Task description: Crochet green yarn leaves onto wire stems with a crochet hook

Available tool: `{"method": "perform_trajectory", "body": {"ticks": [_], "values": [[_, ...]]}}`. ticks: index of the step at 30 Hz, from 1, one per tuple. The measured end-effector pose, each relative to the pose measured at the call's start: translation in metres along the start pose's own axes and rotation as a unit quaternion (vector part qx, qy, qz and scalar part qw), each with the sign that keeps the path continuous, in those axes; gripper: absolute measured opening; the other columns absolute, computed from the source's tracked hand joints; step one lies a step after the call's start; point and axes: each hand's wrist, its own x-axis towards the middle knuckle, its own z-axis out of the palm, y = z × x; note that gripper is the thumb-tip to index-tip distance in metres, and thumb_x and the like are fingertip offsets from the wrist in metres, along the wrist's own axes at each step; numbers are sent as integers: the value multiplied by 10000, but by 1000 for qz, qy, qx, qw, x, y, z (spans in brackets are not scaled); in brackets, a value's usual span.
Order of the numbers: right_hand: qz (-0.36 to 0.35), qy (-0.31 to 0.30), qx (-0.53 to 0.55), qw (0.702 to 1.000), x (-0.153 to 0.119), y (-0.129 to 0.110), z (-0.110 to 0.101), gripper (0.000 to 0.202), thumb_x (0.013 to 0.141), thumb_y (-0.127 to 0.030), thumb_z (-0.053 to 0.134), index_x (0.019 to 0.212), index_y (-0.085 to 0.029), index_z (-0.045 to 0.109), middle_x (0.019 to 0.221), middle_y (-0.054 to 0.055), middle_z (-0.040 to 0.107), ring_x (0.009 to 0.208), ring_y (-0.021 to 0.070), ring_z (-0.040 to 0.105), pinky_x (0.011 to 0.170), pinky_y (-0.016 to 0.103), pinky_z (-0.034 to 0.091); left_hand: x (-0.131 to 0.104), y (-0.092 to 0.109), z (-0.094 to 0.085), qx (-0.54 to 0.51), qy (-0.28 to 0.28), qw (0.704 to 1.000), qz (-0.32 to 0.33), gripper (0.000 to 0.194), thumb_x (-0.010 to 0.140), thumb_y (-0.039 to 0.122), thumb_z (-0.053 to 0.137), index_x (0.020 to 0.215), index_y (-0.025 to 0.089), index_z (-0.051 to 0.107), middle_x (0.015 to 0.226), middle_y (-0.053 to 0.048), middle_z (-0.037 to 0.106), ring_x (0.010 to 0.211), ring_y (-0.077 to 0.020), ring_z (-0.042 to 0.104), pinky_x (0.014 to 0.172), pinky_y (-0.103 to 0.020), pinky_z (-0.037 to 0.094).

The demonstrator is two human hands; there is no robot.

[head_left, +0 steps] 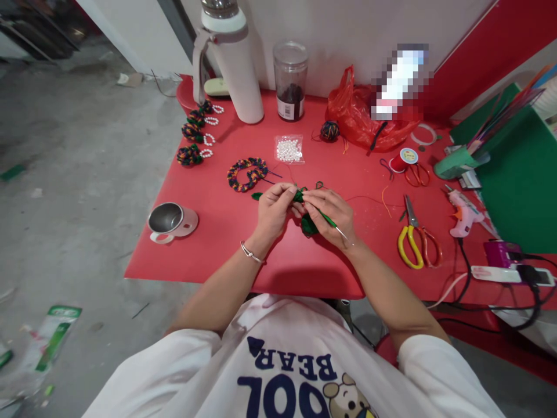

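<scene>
Both hands meet over the red table near its front edge. My left hand (277, 208) pinches a small piece of green crochet (298, 196), whose pointed green end sticks out at the left. In my right hand (333, 215) is a crochet hook (329, 220) with a green grip; its metal rear end points toward my wrist. The hook's tip is hidden at the green work between my fingers. Just below the hands lies a ball of green yarn (309, 225). A multicoloured crocheted strip (246, 175) is curled on the table beyond my left hand.
A steel-lined mug (173, 222) stands at left, below several yarn pieces with bead loops (190, 155). At the back are a white flask (239, 69), a clear jar (290, 81), a bead packet (289, 150) and a red bag (354, 116). Scissors (413, 238) and a glue gun (465, 215) lie right.
</scene>
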Motion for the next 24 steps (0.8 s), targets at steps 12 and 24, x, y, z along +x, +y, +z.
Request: {"method": "perform_trajectory", "body": {"ticks": [12, 24], "values": [[-17, 5, 47, 999, 3, 3, -1, 197, 1008, -232, 620, 1120, -269, 778, 1110, 64, 808, 1006, 200, 747, 954, 417, 605, -1, -1, -2, 20, -11, 1000, 3, 359, 788, 490, 848, 839, 209, 630, 515, 47, 611, 376, -129, 568, 373, -227, 477], [-12, 8, 53, 999, 3, 3, 0, 172, 995, -222, 629, 1085, -275, 766, 1073, 59, 801, 966, 199, 733, 920, 421, 597, 0, -7, -2, 71, -21, 997, 17, 314, 861, 487, 758, 897, 227, 585, 524, 69, 608, 366, -124, 556, 373, -226, 463]]}}
